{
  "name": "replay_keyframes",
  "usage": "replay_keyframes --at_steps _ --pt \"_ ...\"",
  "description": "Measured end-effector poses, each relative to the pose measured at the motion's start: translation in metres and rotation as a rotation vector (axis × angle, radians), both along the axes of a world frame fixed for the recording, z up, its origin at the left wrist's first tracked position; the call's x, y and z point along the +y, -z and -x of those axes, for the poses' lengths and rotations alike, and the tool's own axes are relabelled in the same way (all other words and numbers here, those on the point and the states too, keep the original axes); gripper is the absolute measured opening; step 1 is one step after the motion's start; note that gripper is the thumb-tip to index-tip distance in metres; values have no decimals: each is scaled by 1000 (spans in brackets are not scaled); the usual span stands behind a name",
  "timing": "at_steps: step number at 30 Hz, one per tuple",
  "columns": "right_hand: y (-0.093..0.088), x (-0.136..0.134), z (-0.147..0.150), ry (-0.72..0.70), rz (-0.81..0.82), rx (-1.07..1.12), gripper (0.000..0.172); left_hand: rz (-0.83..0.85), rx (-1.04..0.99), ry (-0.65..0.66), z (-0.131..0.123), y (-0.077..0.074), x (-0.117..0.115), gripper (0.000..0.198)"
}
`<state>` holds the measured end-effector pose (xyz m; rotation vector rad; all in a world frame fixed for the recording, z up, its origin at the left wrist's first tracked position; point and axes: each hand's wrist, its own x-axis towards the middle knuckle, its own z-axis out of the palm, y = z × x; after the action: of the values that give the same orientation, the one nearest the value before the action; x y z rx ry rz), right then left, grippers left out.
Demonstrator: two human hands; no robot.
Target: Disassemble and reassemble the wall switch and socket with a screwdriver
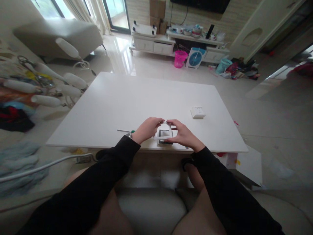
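Note:
Near the front edge of the white table (137,98), my left hand (148,128) grips a white square frame (160,138) by its left and far side. On the frame's right side, the fingers of my right hand (185,134) are closed too. The frame is tilted, with an open middle. Through and below it shows a small box-like piece with dark edges (165,143) on the table; my hands partly hide it. A screwdriver (124,131) with a green handle lies beside my left wrist. Farther right sits a white wall socket (197,112) on its box.
A small dark piece (187,147) lies at the table's front edge. Left of the table stands a lamp with several white shades (69,80). A white panel (249,166) juts out below the right corner. My legs are under the front edge.

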<state>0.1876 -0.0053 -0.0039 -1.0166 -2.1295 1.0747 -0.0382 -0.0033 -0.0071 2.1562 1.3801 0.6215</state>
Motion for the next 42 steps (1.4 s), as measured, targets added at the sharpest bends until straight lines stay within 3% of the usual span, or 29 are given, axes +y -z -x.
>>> replay_keyframes --at_steps 5,9,12,17,27,35,42 --pt "6 -2 -4 -72 -146 -345 80 27 -36 98 -6 5 -6 31" --pt "9 -3 -3 -67 -195 -563 73 49 7 248 -10 20 -8 61" --pt "13 -2 -2 -75 -232 -680 69 71 143 251 -14 33 -11 74" --pt "22 -3 0 -76 -225 -827 67 72 321 229 -22 49 -16 70" --pt "34 -2 4 -50 -144 -935 61 55 373 212 -27 58 -16 62" --pt "38 4 3 -86 -114 -877 61 45 416 214 -26 55 -13 52" --pt "40 7 4 -105 -125 -865 64 46 429 210 -23 58 -8 55"
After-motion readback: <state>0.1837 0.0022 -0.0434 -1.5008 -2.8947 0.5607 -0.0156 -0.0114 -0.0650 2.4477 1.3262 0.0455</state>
